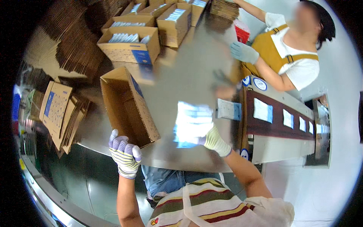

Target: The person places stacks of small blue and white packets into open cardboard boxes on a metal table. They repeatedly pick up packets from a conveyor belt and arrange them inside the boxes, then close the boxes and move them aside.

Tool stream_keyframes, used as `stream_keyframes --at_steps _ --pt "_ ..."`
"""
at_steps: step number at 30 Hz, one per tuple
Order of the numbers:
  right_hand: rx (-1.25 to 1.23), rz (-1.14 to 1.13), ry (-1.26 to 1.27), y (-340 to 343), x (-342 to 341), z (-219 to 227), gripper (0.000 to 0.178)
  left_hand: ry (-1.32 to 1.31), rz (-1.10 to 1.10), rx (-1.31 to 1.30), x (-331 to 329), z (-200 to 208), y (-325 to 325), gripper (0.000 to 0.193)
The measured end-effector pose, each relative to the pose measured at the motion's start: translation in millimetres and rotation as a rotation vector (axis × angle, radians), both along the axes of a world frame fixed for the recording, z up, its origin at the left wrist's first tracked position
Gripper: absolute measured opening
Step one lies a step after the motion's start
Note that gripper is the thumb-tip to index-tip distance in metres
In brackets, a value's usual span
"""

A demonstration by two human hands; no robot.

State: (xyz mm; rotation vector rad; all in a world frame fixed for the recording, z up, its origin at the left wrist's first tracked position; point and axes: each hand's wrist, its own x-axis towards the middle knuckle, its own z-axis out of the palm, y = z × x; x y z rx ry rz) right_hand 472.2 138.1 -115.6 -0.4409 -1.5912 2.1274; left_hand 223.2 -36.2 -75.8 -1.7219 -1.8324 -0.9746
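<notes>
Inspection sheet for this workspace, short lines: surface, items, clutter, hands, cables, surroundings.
Surface: shiny metal table
Job's things: open box by the left hand; white-and-blue packets at the right hand; single packet near the belt
Clutter: filled boxes far left; flattened cardboard left
Hands: both gloved; left at box's near end, contact unclear; right's grip lost in glare
Cables: nothing clearly seen
Surroundings: belt carrying more packets, right; gloved co-worker beyond it

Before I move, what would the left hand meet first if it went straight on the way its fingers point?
Most likely the near end of the open cardboard box, just ahead of the gloved left hand; they may already be touching, as depth is unclear.
</notes>
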Motion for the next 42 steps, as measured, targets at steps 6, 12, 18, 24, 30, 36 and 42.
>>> stream_keyframes --at_steps 6,12,18,24,30,36,42 --pt "0.83 -0.088 0.391 8 -121 90 0.056 0.27 0.162 0.156 -3 -38 2 0.014" --pt "0.586 0.049 0.001 14 -166 82 0.071 0.177 0.015 0.052 5 -16 2 0.012" --pt "1.164 -0.001 -0.278 24 -156 86 0.079 0.144 -0.062 -0.002 3 -7 2 0.013" --pt "1.689 0.373 -0.592 7 -170 88 0.059 -0.046 0.039 -0.094 -6 -5 -19 0.017" --pt "1.643 0.326 -0.514 0 -171 92 0.052 -0.95 -0.081 -0.368 -62 86 60 0.042" --pt "1.503 0.196 -0.202 5 -152 90 0.08 0.145 -0.493 -1.125 -162 10 125 0.028" --pt "1.365 0.201 -0.007 -45 -117 101 0.096 0.129 -0.419 -1.263 -132 11 112 0.027"
